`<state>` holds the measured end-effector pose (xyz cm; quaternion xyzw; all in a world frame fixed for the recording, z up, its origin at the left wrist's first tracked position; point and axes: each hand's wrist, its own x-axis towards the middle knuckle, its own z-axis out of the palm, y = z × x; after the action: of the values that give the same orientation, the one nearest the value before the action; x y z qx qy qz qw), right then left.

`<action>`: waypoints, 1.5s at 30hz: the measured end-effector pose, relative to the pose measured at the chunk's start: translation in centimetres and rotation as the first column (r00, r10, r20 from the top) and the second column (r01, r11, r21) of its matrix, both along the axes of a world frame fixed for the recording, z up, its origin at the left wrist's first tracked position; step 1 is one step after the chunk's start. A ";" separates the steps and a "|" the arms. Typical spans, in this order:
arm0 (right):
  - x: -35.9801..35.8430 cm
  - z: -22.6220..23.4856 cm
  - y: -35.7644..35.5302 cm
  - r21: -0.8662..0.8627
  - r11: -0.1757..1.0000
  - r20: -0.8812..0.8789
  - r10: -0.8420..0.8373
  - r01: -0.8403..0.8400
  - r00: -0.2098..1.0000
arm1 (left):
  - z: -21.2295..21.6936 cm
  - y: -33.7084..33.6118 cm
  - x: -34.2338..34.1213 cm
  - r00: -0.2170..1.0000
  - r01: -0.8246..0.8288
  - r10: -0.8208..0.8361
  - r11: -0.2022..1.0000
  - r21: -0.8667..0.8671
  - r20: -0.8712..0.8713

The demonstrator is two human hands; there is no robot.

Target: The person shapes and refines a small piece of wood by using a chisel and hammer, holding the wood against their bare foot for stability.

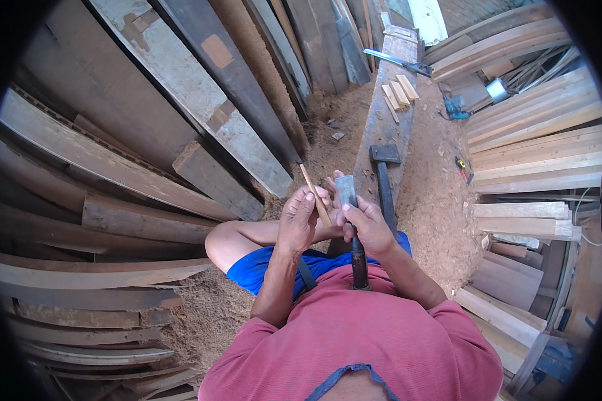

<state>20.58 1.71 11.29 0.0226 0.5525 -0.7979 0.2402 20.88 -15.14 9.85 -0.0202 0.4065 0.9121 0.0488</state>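
Note:
Pinched in the fingers of my left hand is a thin, pale wooden stick that slants up and away. My right hand grips a chisel by its upper shank. The wide grey blade points away from me, and the dark handle comes back against my shirt. Both hands are close together above my lap, the stick just left of the blade. Beyond my right hand a dark mallet lies on a narrow plank bench, its handle toward me.
Several small wood blocks and a handsaw lie farther along the bench. On the sawdust floor to the right are a teal power tool and a red-and-yellow hand tool. Stacked boards line the left; pale timber lines the right.

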 end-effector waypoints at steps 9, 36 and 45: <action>-1.1 1.8 -0.5 -0.235 0.964 0.079 -0.110 0.126 0.991 | -1.1 -1.6 0.3 0.995 0.099 -0.099 0.995 0.017 0.013; 1.8 6.5 0.3 -0.170 0.973 -0.076 -0.169 0.154 0.983 | 0.4 -1.7 7.8 0.971 0.120 -0.010 0.887 -0.445 0.241; -1.6 2.0 -0.7 0.269 0.955 -0.336 -0.026 0.123 0.941 | -0.2 -0.5 4.8 0.991 -0.052 -0.041 0.769 -0.638 -0.130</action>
<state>18.95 1.00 13.31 -0.0554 0.6928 -0.7108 0.1082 25.66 -15.67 9.63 0.0255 0.6948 0.7187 0.0084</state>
